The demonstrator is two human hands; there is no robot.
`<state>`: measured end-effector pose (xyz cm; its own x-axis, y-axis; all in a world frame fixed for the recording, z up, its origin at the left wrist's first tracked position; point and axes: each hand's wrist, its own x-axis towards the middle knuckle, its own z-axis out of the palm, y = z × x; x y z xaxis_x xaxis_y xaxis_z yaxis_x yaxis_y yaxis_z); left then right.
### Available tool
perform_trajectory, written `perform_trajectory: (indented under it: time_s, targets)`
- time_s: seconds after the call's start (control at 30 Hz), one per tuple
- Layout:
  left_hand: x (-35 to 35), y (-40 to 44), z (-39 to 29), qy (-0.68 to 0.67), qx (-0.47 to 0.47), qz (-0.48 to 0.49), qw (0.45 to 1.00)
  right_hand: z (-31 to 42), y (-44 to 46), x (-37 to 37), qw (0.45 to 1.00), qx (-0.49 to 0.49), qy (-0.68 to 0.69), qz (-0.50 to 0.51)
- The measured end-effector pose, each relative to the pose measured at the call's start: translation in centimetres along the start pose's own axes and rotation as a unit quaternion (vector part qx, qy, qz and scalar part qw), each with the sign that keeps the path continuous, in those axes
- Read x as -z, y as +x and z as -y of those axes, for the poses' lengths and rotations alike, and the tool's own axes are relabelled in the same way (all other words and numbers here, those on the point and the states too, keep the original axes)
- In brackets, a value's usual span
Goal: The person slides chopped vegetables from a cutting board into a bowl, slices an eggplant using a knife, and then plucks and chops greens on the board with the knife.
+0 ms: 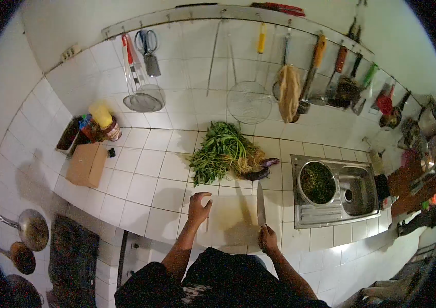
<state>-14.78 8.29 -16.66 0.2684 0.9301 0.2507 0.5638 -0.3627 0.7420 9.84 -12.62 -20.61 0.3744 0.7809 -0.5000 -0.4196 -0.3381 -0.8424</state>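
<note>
One left hand half curled, empty, beside cutting board; right hand clenched, gripping knife.

Brown cardboard box, steel sink, hanging wire strainer, metal pan

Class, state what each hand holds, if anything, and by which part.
The right hand holds a kitchen knife by its handle; the left hand holds nothing.

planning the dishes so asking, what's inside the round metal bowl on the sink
The bowl holds a heap of green, leafy-looking pieces. They hide the bottom, so whatever may lie beneath them cannot be seen.
</note>
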Motion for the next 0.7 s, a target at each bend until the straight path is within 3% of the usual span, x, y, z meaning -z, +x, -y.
perform_trajectory:
  time_s: [0.13, 0.2, 0.27, 0.33, 0.37, 0.43, 0.47, 0.53, 0.57, 0.6, 0.67, 0.7]
  targets:
    - [-0.9, 3.9, -0.6, -0.018, -0.055, -0.022, 0.998, 0.4, -0.4, -0.9, 0.999, 0.005, -0.018, -0.048]
    - [-2.3, 5.7, -0.9, -0.028, -0.059, 0.046, 0.997, 0.6, -0.3, -0.7, 0.998, 0.006, -0.009, -0.067]
    - [-5.2, 6.9, -1.9, -0.046, -0.103, 0.061, 0.992, 0.1, -0.8, 0.3, 0.998, 0.020, -0.029, -0.056]
    - [-7.0, 8.0, -4.4, -0.030, -0.173, 0.152, 0.973, -1.9, 0.0, 0.8, 0.996, -0.003, -0.013, -0.091]
    - [-7.8, 8.5, -5.6, -0.034, -0.167, 0.157, 0.973, -3.4, 0.5, 1.2, 0.993, 0.065, -0.040, -0.089]
    - [-9.8, 10.1, -8.1, -0.050, -0.193, 0.174, 0.964, 0.4, -1.1, -0.5, 0.995, -0.017, 0.042, -0.085]
    - [-11.3, 10.5, -8.9, -0.060, -0.196, 0.174, 0.963, -0.4, -0.7, 0.2, 0.996, 0.006, 0.077, -0.052]
    - [-14.4, 11.4, -9.1, 0.041, -0.173, 0.161, 0.971, -0.3, -0.2, 0.6, 0.986, -0.042, 0.158, -0.030]
    - [-15.6, 11.3, -8.9, 0.089, -0.162, 0.136, 0.973, 0.4, -1.1, 0.0, 0.998, 0.029, -0.036, -0.047]
    - [-16.4, 11.6, -8.8, 0.083, -0.162, 0.135, 0.974, 1.1, -1.4, -0.4, 0.995, -0.041, 0.033, -0.086]
    - [-16.6, 12.1, -8.2, 0.099, -0.134, 0.170, 0.971, -1.2, -0.3, 0.9, 0.995, 0.052, -0.069, -0.058]
    - [-15.7, 12.2, -8.7, 0.096, -0.172, 0.112, 0.974, -2.6, 0.2, 1.8, 0.993, 0.082, -0.080, -0.035]
